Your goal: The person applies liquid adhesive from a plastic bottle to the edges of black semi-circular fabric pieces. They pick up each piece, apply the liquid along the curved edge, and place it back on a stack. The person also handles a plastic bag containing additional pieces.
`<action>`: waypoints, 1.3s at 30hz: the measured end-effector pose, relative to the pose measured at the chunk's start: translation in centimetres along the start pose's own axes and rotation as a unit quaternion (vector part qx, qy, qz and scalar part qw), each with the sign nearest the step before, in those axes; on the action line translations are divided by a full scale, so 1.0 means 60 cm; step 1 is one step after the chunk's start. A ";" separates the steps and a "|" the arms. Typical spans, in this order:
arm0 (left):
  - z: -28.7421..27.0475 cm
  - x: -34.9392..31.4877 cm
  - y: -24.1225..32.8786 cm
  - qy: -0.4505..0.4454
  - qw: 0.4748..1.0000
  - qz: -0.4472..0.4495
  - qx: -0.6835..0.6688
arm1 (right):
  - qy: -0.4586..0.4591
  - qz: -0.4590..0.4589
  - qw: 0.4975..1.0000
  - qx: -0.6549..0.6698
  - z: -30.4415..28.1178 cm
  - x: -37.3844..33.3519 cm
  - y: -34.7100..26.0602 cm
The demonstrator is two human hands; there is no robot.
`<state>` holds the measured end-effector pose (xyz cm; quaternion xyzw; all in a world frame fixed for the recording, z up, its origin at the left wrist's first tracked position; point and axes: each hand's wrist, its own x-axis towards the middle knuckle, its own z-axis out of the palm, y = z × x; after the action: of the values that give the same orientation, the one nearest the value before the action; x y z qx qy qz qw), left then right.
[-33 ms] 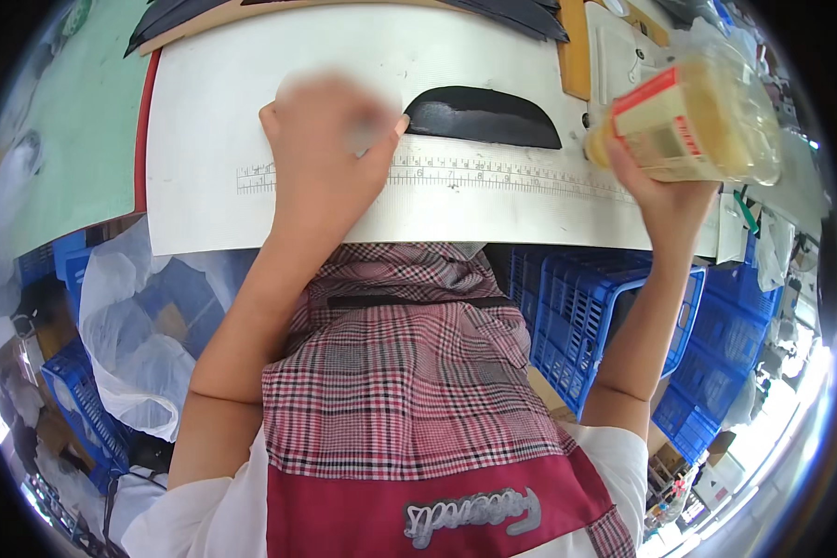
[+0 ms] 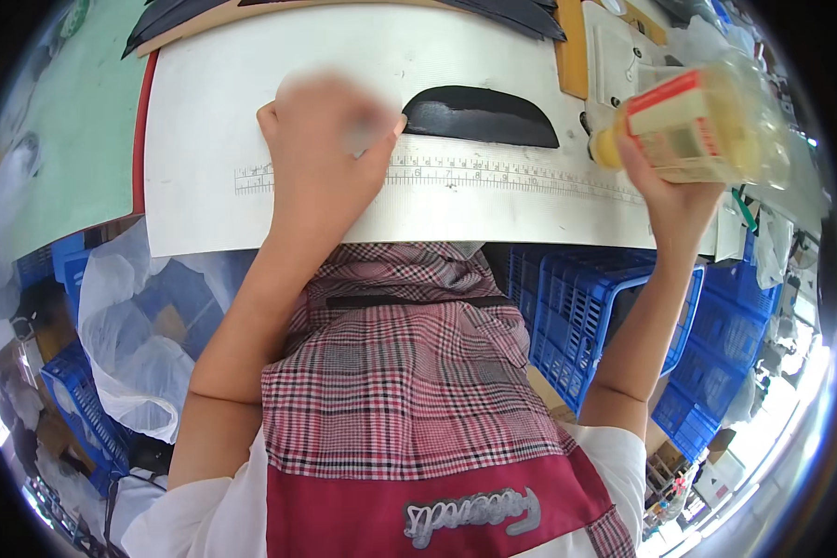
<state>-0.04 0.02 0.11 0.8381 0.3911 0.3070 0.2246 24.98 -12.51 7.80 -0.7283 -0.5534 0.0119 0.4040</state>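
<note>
Black piece (image 2: pixel 482 119): flat inside table's (image 2: pixel 205 121) near edge; we can't tell how finished.
Left hand (image 2: pixel 327 135): at its tip, grip unclear.
Right hand (image 2: pixel 662 181): gripping bottle (image 2: pixel 684 130).

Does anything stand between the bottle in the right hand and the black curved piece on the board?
Mostly the white board shows between the bottle in the right hand and the black curved piece. A small dark part shows by the bottle's narrow end; nothing else visible intervenes.
</note>
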 end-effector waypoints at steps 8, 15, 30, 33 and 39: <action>0.002 0.002 0.005 -0.001 1.000 0.002 -0.003 | -0.029 -0.020 0.990 0.136 0.111 0.032 -0.078; 0.003 0.003 0.014 -0.012 1.000 -0.003 -0.011 | -0.041 -0.056 0.994 0.079 0.125 0.034 -0.071; -0.028 0.005 0.013 -0.030 0.999 -0.006 -0.031 | 0.143 0.201 0.893 0.377 0.013 -0.079 0.033; -0.026 0.013 0.025 -0.036 0.999 0.030 0.023 | 0.101 0.204 0.860 0.456 0.041 -0.095 0.041; -0.039 0.012 0.030 -0.061 0.996 -0.029 -0.055 | 0.086 0.211 0.830 0.510 0.083 -0.105 0.033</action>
<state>-0.34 -0.15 3.16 0.8299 0.3831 0.2697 0.3029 21.81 -14.88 0.57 -0.5157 -0.2649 0.3143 0.7518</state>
